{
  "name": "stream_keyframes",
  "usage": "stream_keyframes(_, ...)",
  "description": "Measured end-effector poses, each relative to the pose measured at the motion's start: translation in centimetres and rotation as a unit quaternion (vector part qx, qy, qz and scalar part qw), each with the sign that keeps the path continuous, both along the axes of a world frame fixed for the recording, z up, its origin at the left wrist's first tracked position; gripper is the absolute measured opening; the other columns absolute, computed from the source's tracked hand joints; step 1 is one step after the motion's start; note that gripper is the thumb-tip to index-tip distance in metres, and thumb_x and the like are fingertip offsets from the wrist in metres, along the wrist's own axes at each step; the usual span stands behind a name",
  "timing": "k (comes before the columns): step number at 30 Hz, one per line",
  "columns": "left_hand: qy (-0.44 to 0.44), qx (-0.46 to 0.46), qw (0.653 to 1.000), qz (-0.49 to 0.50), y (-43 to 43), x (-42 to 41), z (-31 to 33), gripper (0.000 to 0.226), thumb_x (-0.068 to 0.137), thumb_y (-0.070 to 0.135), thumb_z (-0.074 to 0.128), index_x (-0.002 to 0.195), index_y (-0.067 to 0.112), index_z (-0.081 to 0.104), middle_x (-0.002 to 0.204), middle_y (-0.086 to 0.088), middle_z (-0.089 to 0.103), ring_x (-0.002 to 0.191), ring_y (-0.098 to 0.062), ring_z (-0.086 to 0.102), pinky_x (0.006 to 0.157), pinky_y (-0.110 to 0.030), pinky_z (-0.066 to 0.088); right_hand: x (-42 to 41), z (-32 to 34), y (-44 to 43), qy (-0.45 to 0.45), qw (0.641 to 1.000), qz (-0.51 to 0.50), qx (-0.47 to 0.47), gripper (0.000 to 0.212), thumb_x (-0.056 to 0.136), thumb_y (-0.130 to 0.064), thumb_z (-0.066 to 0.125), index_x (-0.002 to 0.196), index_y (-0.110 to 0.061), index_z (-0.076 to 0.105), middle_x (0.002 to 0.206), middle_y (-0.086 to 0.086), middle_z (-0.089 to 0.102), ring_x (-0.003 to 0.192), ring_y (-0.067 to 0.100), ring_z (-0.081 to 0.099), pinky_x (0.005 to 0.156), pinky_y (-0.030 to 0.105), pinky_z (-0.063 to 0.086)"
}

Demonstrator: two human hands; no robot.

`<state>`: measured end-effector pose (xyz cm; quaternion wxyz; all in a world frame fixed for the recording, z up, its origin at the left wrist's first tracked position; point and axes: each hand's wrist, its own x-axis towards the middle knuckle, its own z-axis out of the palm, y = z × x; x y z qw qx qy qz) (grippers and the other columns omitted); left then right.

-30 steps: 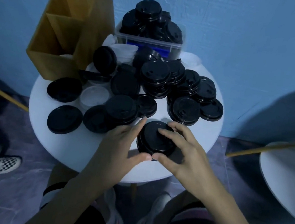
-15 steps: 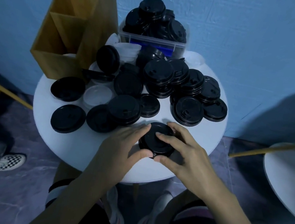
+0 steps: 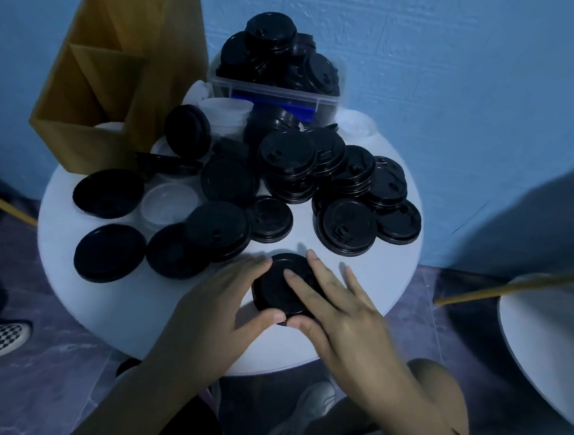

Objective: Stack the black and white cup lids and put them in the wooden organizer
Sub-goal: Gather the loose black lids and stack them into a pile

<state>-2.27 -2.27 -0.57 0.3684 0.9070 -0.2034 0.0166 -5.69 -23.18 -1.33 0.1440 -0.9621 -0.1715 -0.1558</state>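
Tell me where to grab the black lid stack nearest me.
Take the black lid stack by its side wall, coming in from left and right, low near the white table. It lies flat and round; the top offers no hold, and side pressure likely keeps the lids together.

We see a dim, blue-tinted picture. Beyond the right hand (image 3: 338,312) the black lids (image 3: 287,155) merge into dark masses, only a faint sheen marking their rims. Small soft shadows lie on the white table (image 3: 107,306) past its fingertips (image 3: 311,253). Far from it, the edges bend and smear.
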Motion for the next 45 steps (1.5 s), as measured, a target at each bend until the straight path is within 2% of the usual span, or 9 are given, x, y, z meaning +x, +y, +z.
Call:
stream_keyframes(4, 0.002, -0.002, 1.0, -0.001, -0.3, 0.0, 0.2, 0.071, 0.081, 0.063, 0.056, 0.145, 0.035, 0.049, 0.135, 0.042, 0.039, 0.126, 0.03, 0.027, 0.099, 0.004, 0.022, -0.2, 0.6, -0.8, 0.058, 0.997, 0.038, 0.017, 0.055, 0.107, -0.046, 0.033, 0.159, -0.028, 0.03, 0.169, -0.002, 0.015, 0.151, -0.002, -0.004, 0.125, 0.027, 0.006)
stream_keyframes(8, -0.018, 0.019, 0.999, -0.023, -1.0, 0.2, 0.5, 0.068, 0.086, 0.054, 0.056, 0.148, 0.029, 0.045, 0.142, 0.029, 0.044, 0.132, 0.023, 0.029, 0.106, -0.001, 0.021, 0.3, 1.7, -2.7, 0.182, 0.954, 0.051, 0.234, 0.057, 0.104, -0.039, 0.053, 0.154, -0.049, 0.029, 0.161, -0.031, 0.023, 0.148, -0.011, 0.017, 0.122, 0.017, 0.018)
stream_keyframes(11, -0.029, 0.04, 0.998, -0.039, -1.4, 0.4, 0.6, 0.071, 0.087, 0.057, 0.058, 0.15, 0.028, 0.042, 0.148, 0.025, 0.041, 0.138, 0.02, 0.021, 0.11, -0.002, 0.012, 1.2, 1.7, -3.7, 0.076, 0.938, -0.051, 0.334, 0.035, 0.099, -0.024, 0.061, 0.131, -0.04, 0.065, 0.126, -0.022, 0.068, 0.117, 0.002, 0.064, 0.099, 0.027, 0.053)
stream_keyframes(13, -0.023, 0.051, 0.998, -0.037, -1.6, 0.5, 0.4, 0.077, 0.084, 0.065, 0.058, 0.151, 0.033, 0.039, 0.15, 0.028, 0.037, 0.139, 0.018, 0.02, 0.11, -0.003, 0.011, 2.2, 1.6, -4.2, -0.003, 0.942, -0.146, 0.302, 0.02, 0.098, -0.023, 0.064, 0.114, -0.032, 0.074, 0.105, -0.018, 0.073, 0.087, 0.002, 0.069, 0.077, 0.031, 0.058)
stream_keyframes(16, -0.018, 0.055, 0.998, -0.029, -1.6, 0.7, 0.2, 0.08, 0.08, 0.069, 0.059, 0.149, 0.035, 0.041, 0.147, 0.026, 0.043, 0.136, 0.013, 0.029, 0.108, -0.008, 0.019, 3.9, 2.0, -4.2, -0.026, 0.951, -0.235, 0.2, 0.034, 0.094, -0.042, 0.066, 0.124, -0.026, 0.067, 0.125, -0.009, 0.063, 0.074, 0.003, 0.06, 0.072, 0.031, 0.053)
stream_keyframes(26, -0.011, 0.043, 0.999, -0.013, -1.2, 0.3, 0.3, 0.077, 0.08, 0.063, 0.06, 0.149, 0.033, 0.042, 0.144, 0.025, 0.044, 0.13, 0.017, 0.029, 0.105, 0.0, 0.017, 5.6, 2.4, -3.3, 0.06, 0.961, -0.229, 0.142, 0.073, 0.083, -0.067, 0.064, 0.144, -0.029, 0.053, 0.151, -0.01, 0.051, 0.131, 0.019, 0.055, 0.097, 0.039, 0.05)
stream_keyframes(35, 0.0, 0.023, 1.0, -0.019, -1.0, 0.3, 0.4, 0.085, 0.078, 0.071, 0.058, 0.153, 0.043, 0.027, 0.145, 0.038, 0.029, 0.133, 0.022, 0.021, 0.105, -0.003, 0.017, 3.1, 3.1, -2.6, 0.066, 0.943, -0.148, 0.292, 0.057, 0.081, -0.065, 0.063, 0.129, -0.033, 0.067, 0.132, -0.019, 0.064, 0.114, -0.004, 0.058, 0.093, 0.002, 0.037)
stream_keyframes(41, 0.004, 0.003, 1.0, -0.009, -1.1, 0.5, 0.4, 0.074, 0.079, 0.06, 0.067, 0.146, 0.043, 0.041, 0.141, 0.032, 0.044, 0.133, 0.005, 0.041, 0.106, -0.023, 0.038, 1.1, 3.0, -2.0, 0.115, 0.932, -0.091, 0.332, 0.057, 0.078, -0.066, 0.067, 0.128, -0.039, 0.067, 0.128, -0.028, 0.064, 0.122, -0.01, 0.056, 0.096, 0.007, 0.042)
stream_keyframes(45, 0.02, -0.016, 1.0, 0.0, -0.8, 0.5, 0.2, 0.086, 0.081, 0.054, 0.074, 0.154, 0.043, 0.03, 0.141, 0.044, 0.033, 0.134, 0.021, 0.026, 0.108, -0.009, 0.023, 1.1, 2.6, -2.1, 0.126, 0.897, -0.118, 0.407, 0.062, 0.074, -0.065, 0.071, 0.13, -0.039, 0.064, 0.121, -0.019, 0.07, 0.111, 0.002, 0.067, 0.095, 0.032, 0.056)
